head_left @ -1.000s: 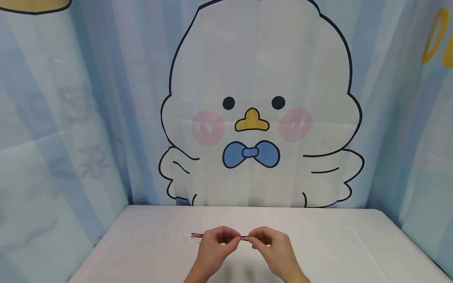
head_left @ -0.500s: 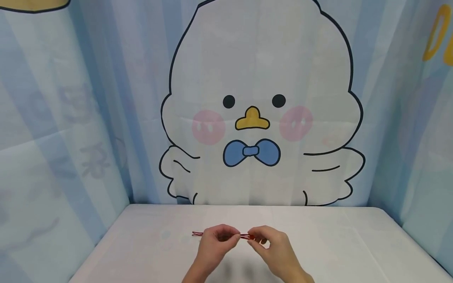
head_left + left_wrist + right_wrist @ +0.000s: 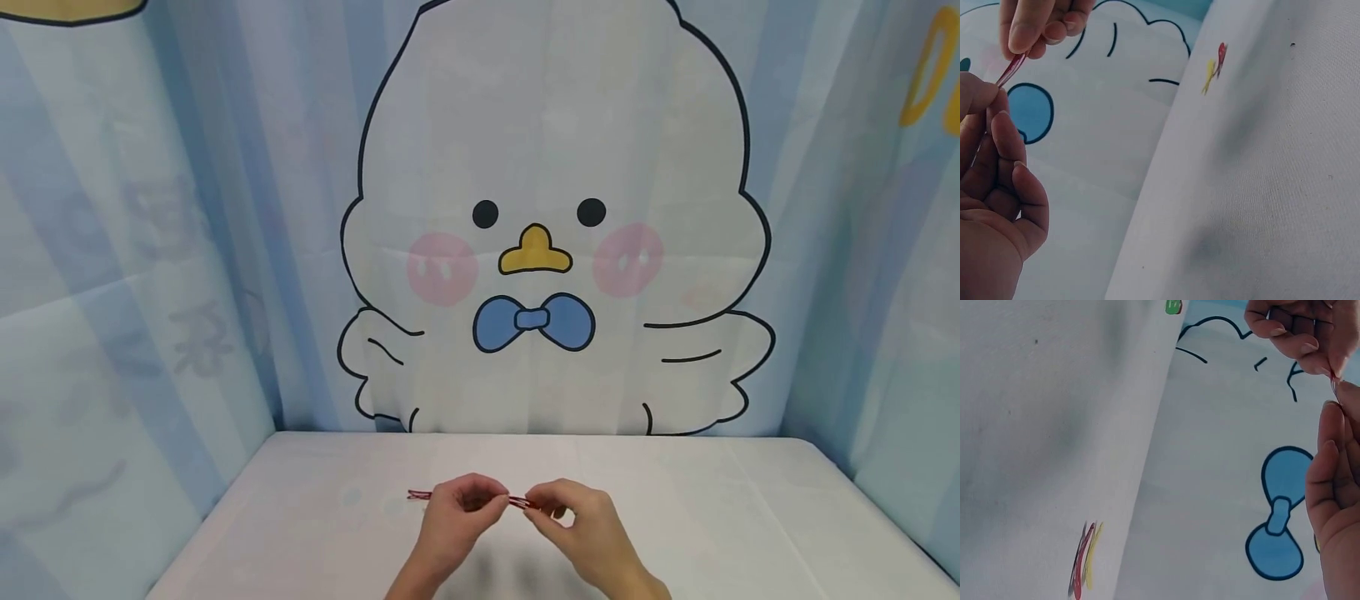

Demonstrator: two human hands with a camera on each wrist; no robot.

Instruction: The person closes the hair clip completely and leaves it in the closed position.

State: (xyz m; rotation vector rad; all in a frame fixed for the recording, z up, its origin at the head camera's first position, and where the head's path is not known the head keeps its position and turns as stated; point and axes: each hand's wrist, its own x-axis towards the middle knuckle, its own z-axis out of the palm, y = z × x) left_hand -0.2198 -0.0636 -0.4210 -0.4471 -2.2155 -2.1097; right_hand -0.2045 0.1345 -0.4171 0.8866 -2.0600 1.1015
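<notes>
Between my two hands is a slim red snap hair clip (image 3: pixel 519 502), held above the white table. My left hand (image 3: pixel 456 527) pinches its left end between thumb and index finger. With thumb and forefinger, my right hand (image 3: pixel 587 530) pinches the opposite end, and its fingertips hide part of the clip. The left wrist view shows the held clip's narrow curved edge (image 3: pixel 1012 69). Below on the table lie another red clip (image 3: pixel 1221 56) and a yellow clip (image 3: pixel 1209 76), close together. The head view shows the red one left of my left hand.
The white table (image 3: pixel 720 533) reaches back to a curtain (image 3: pixel 540 375) printed with a white cartoon bird and blue bow. Similar curtains hang at both sides. A small green and red item (image 3: pixel 1174 306) shows at the right wrist view's top edge.
My right fingers have shifted slightly on the held clip. Its right end now tilts down a little. The left hand is almost still, and the clip left of it on the table has stayed put.
</notes>
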